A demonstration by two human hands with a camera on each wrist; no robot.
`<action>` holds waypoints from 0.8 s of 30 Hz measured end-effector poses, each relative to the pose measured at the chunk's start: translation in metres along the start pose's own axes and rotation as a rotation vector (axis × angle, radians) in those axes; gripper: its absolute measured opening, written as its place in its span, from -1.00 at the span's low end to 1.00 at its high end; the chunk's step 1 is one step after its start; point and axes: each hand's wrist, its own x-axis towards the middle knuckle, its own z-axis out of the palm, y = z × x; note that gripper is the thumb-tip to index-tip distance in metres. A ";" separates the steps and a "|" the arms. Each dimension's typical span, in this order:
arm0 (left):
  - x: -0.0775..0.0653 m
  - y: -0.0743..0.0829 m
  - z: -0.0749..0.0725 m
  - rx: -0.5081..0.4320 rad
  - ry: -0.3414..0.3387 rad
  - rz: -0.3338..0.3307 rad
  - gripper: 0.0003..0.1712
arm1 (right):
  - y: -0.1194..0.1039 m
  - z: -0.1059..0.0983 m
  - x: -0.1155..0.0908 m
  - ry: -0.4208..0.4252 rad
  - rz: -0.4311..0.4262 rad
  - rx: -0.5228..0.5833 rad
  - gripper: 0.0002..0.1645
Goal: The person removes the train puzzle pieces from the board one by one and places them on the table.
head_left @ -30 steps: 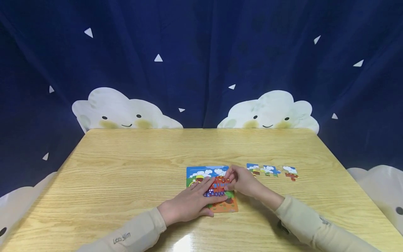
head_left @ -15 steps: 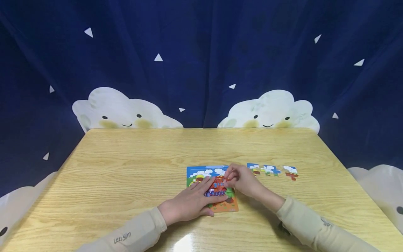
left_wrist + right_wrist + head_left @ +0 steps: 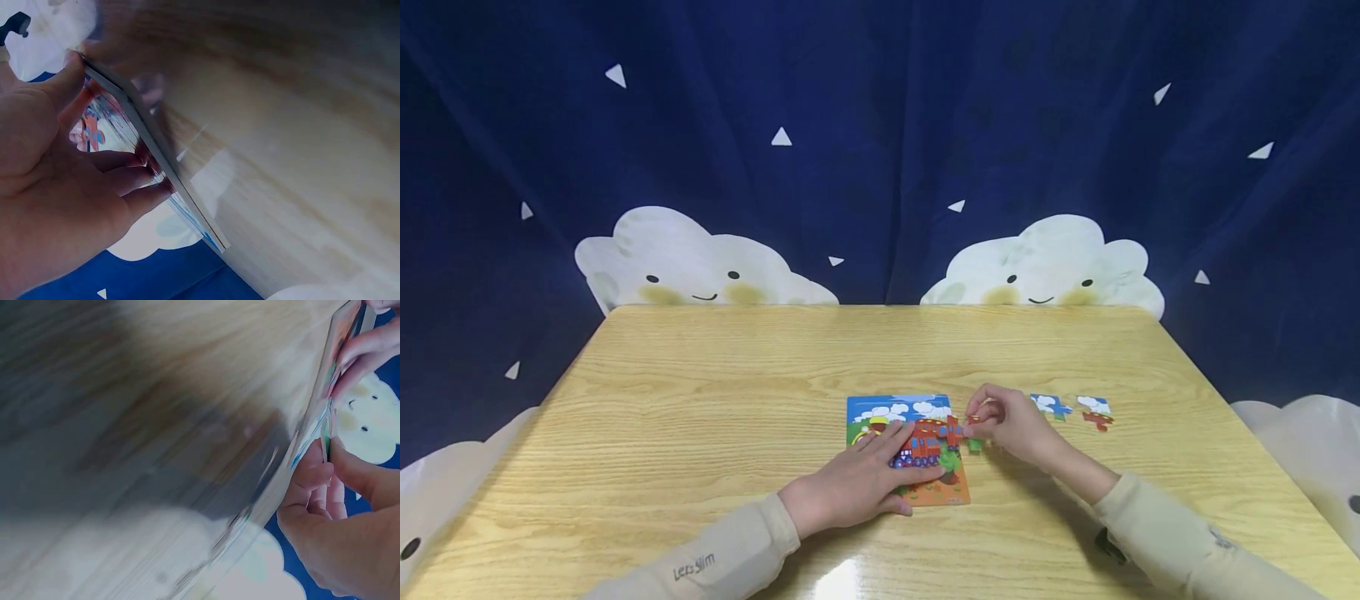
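Observation:
A picture puzzle (image 3: 928,497) with a red train, clouds and an orange ground lies on the table. My left hand (image 3: 857,482) rests spread across it, and the left wrist view shows its fingertips on the face of the board (image 3: 159,156) with the thumb at the edge. Just past the puzzle's right edge, my right hand (image 3: 1011,425) pinches a red and green puzzle piece (image 3: 974,446) between thumb and forefinger, partly covered by them. A red train piece (image 3: 954,431) sits across the puzzle's right edge, right at those fingertips.
Two loose puzzle pieces, one blue and white (image 3: 1048,406) and one with cloud and red (image 3: 1095,412), lie to the right of my right hand. The wooden table (image 3: 700,383) ends at a dark blue curtain (image 3: 850,125) printed with clouds.
My right hand has moved right from the puzzle's right part to just beyond its edge, where it now covers the place of the nearest loose piece. The left hand stays put.

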 end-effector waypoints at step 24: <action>0.001 0.000 0.001 0.004 0.001 -0.002 -0.35 | 0.058 -0.076 -0.046 0.097 0.185 -0.153 -0.63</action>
